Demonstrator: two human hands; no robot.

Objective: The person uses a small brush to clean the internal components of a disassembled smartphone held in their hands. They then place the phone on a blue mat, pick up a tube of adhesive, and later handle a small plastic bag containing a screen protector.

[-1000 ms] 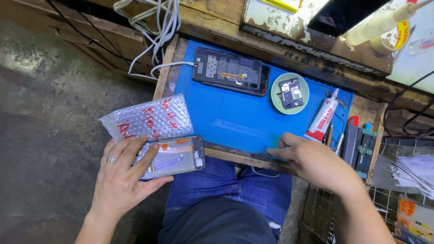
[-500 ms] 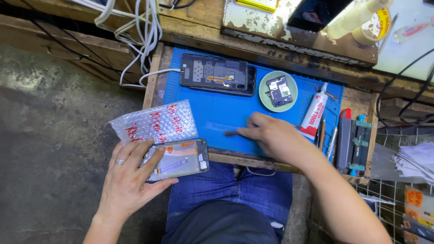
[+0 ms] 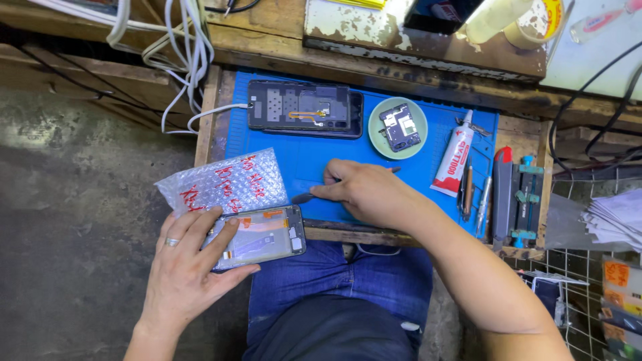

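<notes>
My left hand (image 3: 190, 264), with a ring on one finger, holds a phone screen assembly (image 3: 264, 235) with orange flex cables, flat over my lap at the bench's front edge. A bubble-wrap bag (image 3: 224, 182) with red writing lies just behind it. My right hand (image 3: 368, 194) grips a thin dark pry tool (image 3: 304, 198) whose flat tip points left toward the assembly, over the blue work mat (image 3: 307, 157).
An opened phone body (image 3: 304, 108) lies at the mat's far edge. A green dish (image 3: 398, 127) holds a small dark part. A white glue tube (image 3: 455, 159), several hand tools (image 3: 476, 194) and a clamp tool (image 3: 525, 200) sit right. White cables (image 3: 190, 60) hang at left.
My right hand has moved left across the mat from its right front corner, now holding the pry tool with its tip near the assembly. The left hand has kept its hold.
</notes>
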